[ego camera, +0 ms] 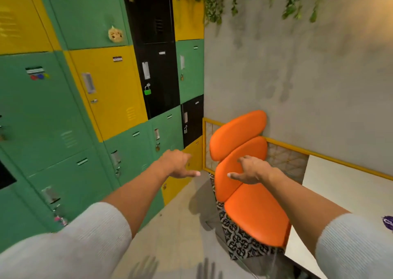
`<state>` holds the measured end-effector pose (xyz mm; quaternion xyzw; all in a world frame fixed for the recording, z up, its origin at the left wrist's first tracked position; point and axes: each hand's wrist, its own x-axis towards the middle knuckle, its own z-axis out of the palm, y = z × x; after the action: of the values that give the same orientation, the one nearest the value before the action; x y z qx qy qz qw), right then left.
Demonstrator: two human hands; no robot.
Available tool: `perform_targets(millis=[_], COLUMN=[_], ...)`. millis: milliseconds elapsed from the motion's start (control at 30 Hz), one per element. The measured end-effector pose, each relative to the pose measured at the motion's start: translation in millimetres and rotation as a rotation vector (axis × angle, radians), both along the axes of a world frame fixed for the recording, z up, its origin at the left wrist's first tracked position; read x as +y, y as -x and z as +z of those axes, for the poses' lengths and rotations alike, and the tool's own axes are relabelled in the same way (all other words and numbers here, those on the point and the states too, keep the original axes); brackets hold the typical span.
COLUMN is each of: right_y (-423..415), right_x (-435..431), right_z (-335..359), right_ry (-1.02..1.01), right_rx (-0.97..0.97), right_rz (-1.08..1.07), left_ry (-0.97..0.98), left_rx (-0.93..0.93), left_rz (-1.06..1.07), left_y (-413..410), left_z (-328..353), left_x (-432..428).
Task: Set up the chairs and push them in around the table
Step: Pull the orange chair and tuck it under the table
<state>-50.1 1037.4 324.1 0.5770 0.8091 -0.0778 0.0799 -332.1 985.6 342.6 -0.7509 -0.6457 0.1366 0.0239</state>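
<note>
An orange padded chair (253,208) stands at the left end of a white table (340,185), its two-part backrest toward the grey wall and its seat partly under the table's edge. My right hand (251,170) hovers in front of the lower backrest pad, fingers spread and pointing left, holding nothing. My left hand (178,165) is stretched out to the left of the chair, over the floor in front of the lockers, also empty with its fingers apart. Neither hand touches the chair as far as I can tell.
A wall of green, yellow and black lockers (89,108) runs along the left. A yellow-framed mesh panel (282,151) lines the grey wall behind the chair and table. A purple object (388,222) lies on the table at the right edge. Patterned tiles show under the chair.
</note>
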Motion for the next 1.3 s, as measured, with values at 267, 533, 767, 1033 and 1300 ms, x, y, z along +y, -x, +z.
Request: perform_targets(millis=[267,533,767,1033,1300], right_y=[80.4,139.9,160.1,173.5,202.1], right_x=[92.2,208.5,288.8,359.9,403.7], right_z=[10.3,15.9,3.4,-32.3,-53.6], right_ry=[0.01,0.064,0.058,0.092,0.031], right_rx=[-0.077,-0.116,-0.095,-0.053,0.027], right_rz=[-0.063,-0.164,-0.275,-0.575,-0.858], left_ry=[0.024,0.07,0.059,0.096,0.144], left_rx=[0.002,0.027,0.036,0.018,0.094], left_rz=[-0.1,-0.215,-0.384,-0.658,-0.993], left_y=[45.4,83.2,102.9,107.8,65.7], left_z=[2.6,7.0,1.3,-9.2,-10.3], left_x=[101.6,237.5,364.3,506.8,603.7])
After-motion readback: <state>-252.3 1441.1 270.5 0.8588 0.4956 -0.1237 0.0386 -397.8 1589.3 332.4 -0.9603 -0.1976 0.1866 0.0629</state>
